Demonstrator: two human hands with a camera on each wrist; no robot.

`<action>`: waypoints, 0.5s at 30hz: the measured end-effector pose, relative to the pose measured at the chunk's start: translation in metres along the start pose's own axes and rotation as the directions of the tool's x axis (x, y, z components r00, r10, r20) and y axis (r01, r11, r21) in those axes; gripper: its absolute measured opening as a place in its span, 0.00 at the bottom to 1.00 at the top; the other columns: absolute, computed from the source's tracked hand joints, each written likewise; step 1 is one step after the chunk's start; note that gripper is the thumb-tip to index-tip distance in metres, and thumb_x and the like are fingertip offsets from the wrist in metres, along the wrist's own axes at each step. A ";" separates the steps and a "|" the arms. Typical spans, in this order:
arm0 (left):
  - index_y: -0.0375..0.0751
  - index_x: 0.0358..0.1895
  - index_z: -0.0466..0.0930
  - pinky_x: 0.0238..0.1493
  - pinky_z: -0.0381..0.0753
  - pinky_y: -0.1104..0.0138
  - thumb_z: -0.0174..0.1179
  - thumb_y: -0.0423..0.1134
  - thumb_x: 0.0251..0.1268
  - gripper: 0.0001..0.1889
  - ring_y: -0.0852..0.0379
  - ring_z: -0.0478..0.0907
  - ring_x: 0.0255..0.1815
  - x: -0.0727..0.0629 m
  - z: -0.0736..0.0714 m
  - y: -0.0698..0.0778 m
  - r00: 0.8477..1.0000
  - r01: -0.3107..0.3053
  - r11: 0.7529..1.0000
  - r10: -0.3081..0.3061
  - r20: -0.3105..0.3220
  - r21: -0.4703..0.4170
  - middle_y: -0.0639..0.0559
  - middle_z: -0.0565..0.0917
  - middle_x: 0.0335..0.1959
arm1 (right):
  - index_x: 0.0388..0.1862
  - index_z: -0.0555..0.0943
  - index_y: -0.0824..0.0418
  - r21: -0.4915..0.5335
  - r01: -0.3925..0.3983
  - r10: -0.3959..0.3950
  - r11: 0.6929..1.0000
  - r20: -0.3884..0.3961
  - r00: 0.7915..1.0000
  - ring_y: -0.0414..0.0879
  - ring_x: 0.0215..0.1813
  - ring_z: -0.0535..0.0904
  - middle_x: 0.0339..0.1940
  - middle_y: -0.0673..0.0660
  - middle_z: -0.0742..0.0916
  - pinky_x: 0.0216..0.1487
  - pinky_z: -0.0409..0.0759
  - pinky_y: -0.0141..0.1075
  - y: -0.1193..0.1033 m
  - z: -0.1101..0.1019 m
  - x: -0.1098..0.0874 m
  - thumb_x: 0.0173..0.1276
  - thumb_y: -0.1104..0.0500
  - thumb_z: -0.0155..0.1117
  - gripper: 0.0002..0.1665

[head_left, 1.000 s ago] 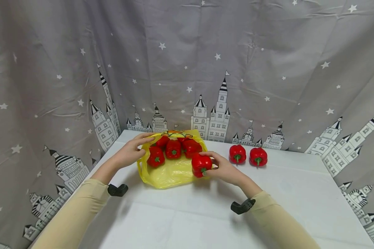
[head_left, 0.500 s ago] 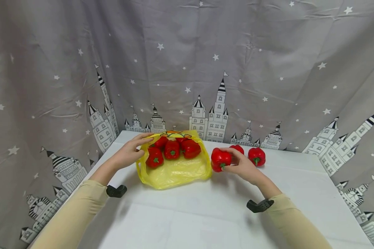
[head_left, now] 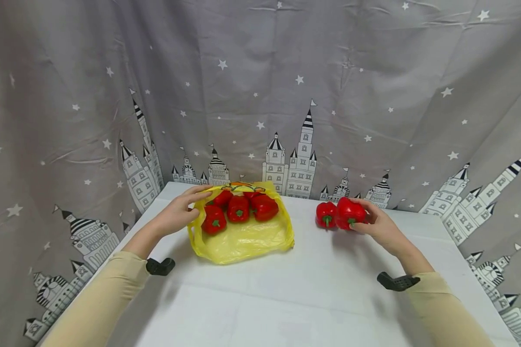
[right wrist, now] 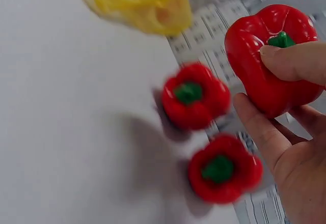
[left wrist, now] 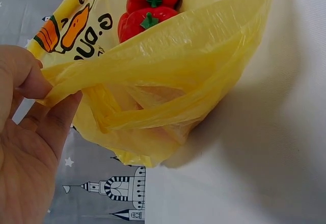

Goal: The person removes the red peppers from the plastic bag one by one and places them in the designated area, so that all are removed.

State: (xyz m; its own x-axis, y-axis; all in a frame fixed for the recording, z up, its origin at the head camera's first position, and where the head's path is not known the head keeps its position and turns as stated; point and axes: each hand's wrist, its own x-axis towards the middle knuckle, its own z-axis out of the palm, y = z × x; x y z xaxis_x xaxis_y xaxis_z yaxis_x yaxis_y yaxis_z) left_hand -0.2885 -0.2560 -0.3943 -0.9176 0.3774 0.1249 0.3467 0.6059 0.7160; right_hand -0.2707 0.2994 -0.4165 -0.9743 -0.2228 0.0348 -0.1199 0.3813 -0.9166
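My left hand [head_left: 175, 212] pinches the rim of a yellow plastic bag [left wrist: 168, 56] between thumb and fingers, keeping its mouth spread. Several red bell peppers [head_left: 238, 208] with green stems lie inside the bag, toward its back. Out to the right, my right hand [head_left: 384, 230] grips another red bell pepper [right wrist: 272, 71], thumb beside its stem and fingers underneath. Two more peppers rest on the table: one pepper [right wrist: 196, 96] shows just left of the held one in the head view, while the second pepper [right wrist: 224, 169] is hidden there behind the held one.
A white cloth covers the table [head_left: 252, 308]. Behind it and along the left side hangs a grey curtain [head_left: 243, 96] printed with castles and stars, meeting the table's back edge close behind the bag and peppers.
My right hand has carried its pepper rightward, from the bag's right edge over to the two peppers on the table. The left hand has stayed at the bag's rim.
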 end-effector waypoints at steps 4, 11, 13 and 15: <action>0.38 0.74 0.71 0.61 0.77 0.47 0.49 0.25 0.66 0.31 0.40 0.56 0.79 -0.001 -0.001 0.002 1.000 0.004 1.000 -0.004 -0.001 -0.003 0.53 0.58 0.81 | 0.82 0.60 0.52 -0.041 -0.022 0.020 0.999 -0.038 0.999 0.71 0.76 0.60 0.79 0.66 0.62 0.58 0.80 0.46 0.008 -0.024 -0.007 0.67 0.61 0.71 0.48; 0.39 0.75 0.71 0.58 0.78 0.52 0.49 0.25 0.66 0.31 0.41 0.57 0.78 -0.001 -0.001 0.002 1.000 0.007 1.000 -0.007 0.003 0.003 0.52 0.58 0.81 | 0.82 0.59 0.52 -0.038 -0.024 0.022 0.999 -0.042 0.999 0.70 0.74 0.60 0.78 0.66 0.62 0.57 0.81 0.47 0.025 -0.051 -0.015 0.68 0.64 0.68 0.47; 0.39 0.75 0.71 0.51 0.80 0.57 0.49 0.24 0.65 0.32 0.42 0.61 0.74 -0.001 -0.002 0.001 1.000 0.000 1.000 0.000 0.002 0.003 0.52 0.58 0.81 | 0.83 0.59 0.52 -0.045 -0.025 0.023 0.999 -0.039 0.999 0.70 0.73 0.60 0.78 0.67 0.62 0.57 0.81 0.46 0.030 -0.058 -0.017 0.69 0.64 0.67 0.46; 0.38 0.74 0.71 0.45 0.78 0.60 0.49 0.23 0.65 0.32 0.43 0.63 0.70 -0.001 -0.002 0.000 1.000 -0.017 1.000 0.017 -0.001 0.013 0.50 0.59 0.81 | 0.83 0.58 0.53 -0.048 -0.028 0.026 0.998 -0.039 0.999 0.71 0.73 0.59 0.78 0.68 0.61 0.57 0.81 0.46 0.034 -0.063 -0.018 0.70 0.65 0.66 0.46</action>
State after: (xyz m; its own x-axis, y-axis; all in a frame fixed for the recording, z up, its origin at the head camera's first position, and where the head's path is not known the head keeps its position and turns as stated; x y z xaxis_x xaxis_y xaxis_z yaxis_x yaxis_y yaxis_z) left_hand -0.2876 -0.2580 -0.3932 -0.9117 0.3872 0.1375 0.3647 0.6084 0.7049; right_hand -0.2692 0.3732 -0.4229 -0.9838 -0.1773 0.0261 -0.1014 0.4305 -0.8969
